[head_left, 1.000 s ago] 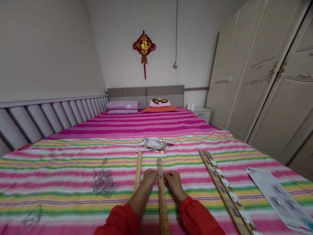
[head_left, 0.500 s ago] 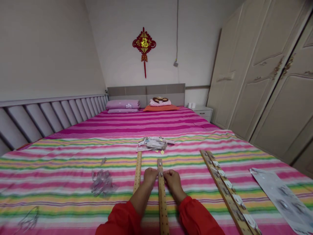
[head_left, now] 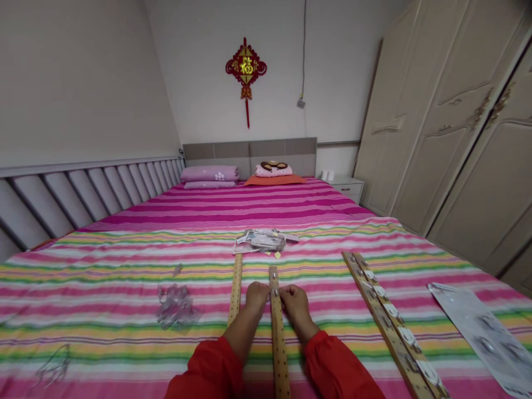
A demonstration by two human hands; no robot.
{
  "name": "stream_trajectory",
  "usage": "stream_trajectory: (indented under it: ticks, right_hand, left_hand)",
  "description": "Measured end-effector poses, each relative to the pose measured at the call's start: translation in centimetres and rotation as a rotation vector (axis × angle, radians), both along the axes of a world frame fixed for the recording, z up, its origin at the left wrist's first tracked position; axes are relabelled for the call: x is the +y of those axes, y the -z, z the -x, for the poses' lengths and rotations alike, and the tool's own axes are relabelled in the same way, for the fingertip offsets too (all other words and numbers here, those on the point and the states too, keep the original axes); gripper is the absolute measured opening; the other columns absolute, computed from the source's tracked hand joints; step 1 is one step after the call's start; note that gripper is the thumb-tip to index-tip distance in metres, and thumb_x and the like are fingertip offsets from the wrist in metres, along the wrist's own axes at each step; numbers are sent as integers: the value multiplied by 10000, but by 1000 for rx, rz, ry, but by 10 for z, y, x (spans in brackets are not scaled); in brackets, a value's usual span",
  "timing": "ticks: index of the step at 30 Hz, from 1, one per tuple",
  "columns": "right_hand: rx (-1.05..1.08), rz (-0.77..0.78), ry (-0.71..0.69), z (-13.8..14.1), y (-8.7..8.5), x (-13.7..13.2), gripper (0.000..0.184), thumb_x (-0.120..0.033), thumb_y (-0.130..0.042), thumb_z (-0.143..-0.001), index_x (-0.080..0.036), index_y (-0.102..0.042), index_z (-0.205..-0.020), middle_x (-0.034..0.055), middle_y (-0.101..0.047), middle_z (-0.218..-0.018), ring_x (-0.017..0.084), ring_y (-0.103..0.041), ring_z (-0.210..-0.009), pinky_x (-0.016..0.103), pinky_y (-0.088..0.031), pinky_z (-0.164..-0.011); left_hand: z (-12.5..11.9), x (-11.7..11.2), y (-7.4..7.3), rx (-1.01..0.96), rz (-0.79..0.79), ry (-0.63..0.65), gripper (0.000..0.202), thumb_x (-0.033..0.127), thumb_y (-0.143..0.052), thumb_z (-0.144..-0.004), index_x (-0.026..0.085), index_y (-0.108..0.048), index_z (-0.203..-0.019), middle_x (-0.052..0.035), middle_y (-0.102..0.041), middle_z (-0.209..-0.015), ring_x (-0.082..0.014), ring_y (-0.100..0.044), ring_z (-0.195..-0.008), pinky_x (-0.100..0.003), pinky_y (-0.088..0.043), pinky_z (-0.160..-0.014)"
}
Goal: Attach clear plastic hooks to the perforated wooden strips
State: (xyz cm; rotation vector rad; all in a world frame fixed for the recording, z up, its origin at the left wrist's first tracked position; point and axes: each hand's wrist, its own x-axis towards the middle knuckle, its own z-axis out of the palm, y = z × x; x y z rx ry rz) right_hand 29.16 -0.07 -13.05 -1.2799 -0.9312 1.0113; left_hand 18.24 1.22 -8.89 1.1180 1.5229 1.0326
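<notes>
A wooden strip with rows of small holes [head_left: 280, 343] lies lengthwise on the bed between my forearms. Near its far end sits a small shiny metal piece [head_left: 274, 292], too small to make out fully. My left hand [head_left: 257, 295] is closed with its fingertips at the left side of that piece. From the right, my right hand [head_left: 296, 302] pinches at the same spot. A second metal piece [head_left: 273, 275] is on the strip just beyond my fingers. Left of my left hand lies another holed wooden strip [head_left: 235, 285], partly behind my forearm.
Clear plastic bags [head_left: 266, 240] lie beyond the strips. A bag of small metal parts [head_left: 177, 307] and a thin wire tangle [head_left: 54, 368] are left. Two strips [head_left: 384, 321] carrying white coils and metal pieces lie right, beside a plastic package [head_left: 477, 332]. The striped sheet [head_left: 124, 343] covers the bed.
The view has shifted slightly, so everything sits a little differently in the picture. Both hands stay at the same metal piece on the strip.
</notes>
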Motion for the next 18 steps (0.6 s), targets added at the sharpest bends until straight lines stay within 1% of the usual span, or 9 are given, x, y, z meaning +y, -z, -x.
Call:
stream_trajectory:
  ticks: [4, 6, 7, 9, 11, 12, 14, 16, 18]
  right_hand:
    - [28, 1, 3, 0, 2, 0, 205, -371, -640, -570, -179, -572, -543, -51, -524, -381, 100, -452, -333, 215, -342, -358]
    - [38, 5, 6, 1, 2, 0, 204, -369, -644, -566, -183, -564, -543, -55, -518, -375, 99, -446, -326, 214, -335, -352]
    - [42, 7, 6, 1, 2, -1, 202, -367, -645, -565, -184, -563, -543, -56, -515, -372, 98, -444, -324, 212, -331, -349]
    - [48, 10, 6, 2, 1, -2, 204, -366, -649, -563, -185, -559, -539, -60, -507, -363, 95, -435, -319, 209, -319, -343]
    - [60, 14, -2, 2, -3, -4, 221, -377, -660, -560, -188, -550, -529, -61, -497, -352, 93, -428, -315, 208, -309, -339]
    - [68, 16, -10, 2, -5, -6, 234, -386, -666, -559, -190, -543, -523, -62, -491, -346, 92, -423, -312, 208, -306, -338]
    - [89, 23, -31, 0, -10, -11, 269, -413, -671, -565, -193, -525, -509, -60, -476, -332, 93, -419, -308, 208, -305, -337]
    - [115, 30, -50, -4, -16, -17, 306, -449, -663, -580, -193, -512, -505, -52, -480, -338, 95, -431, -316, 207, -313, -341]
    - [142, 35, -57, -8, -20, -26, 333, -477, -658, -587, -191, -507, -509, -43, -496, -364, 90, -436, -328, 202, -316, -345]
  left_hand:
    - [1, 2, 4, 4, 27, 7, 416, 118, -614, -626, 199, -360, -306, 44, -341, -315, -102, -424, -401, -221, -277, -449]
    - [1, 3, 7, 17, 53, 11, 399, 134, -642, -663, 187, -409, -344, 38, -382, -346, -112, -478, -442, -217, -314, -458]
    - [2, 4, 8, 24, 67, 15, 344, 163, -652, -703, 172, -477, -407, 31, -448, -404, -118, -518, -488, -216, -356, -481]
    - [1, 4, 9, 31, 87, 25, 162, 258, -624, -807, 136, -628, -702, -6, -618, -677, -136, -600, -662, -247, -471, -595]
    - [0, 3, 8, 23, 89, 30, 242, 344, -569, -866, 145, -613, -997, -35, -635, -971, -161, -619, -835, -315, -526, -718]
    - [-1, 2, 7, 13, 81, 29, 270, 368, -564, -868, 152, -605, -1026, -37, -630, -1002, -168, -619, -858, -320, -528, -728]
    - [-1, -2, 2, -12, 53, 18, 242, 378, -602, -832, 140, -643, -842, -23, -645, -806, -164, -622, -747, -269, -494, -633]
    - [0, -10, -4, -39, 21, 2, 294, 365, -632, -789, 151, -588, -591, 6, -555, -533, -139, -567, -564, -241, -408, -513]
    - [5, -22, -12, -65, -11, -12, 338, 342, -637, -755, 171, -519, -489, 32, -455, -418, -119, -491, -465, -237, -343, -464]
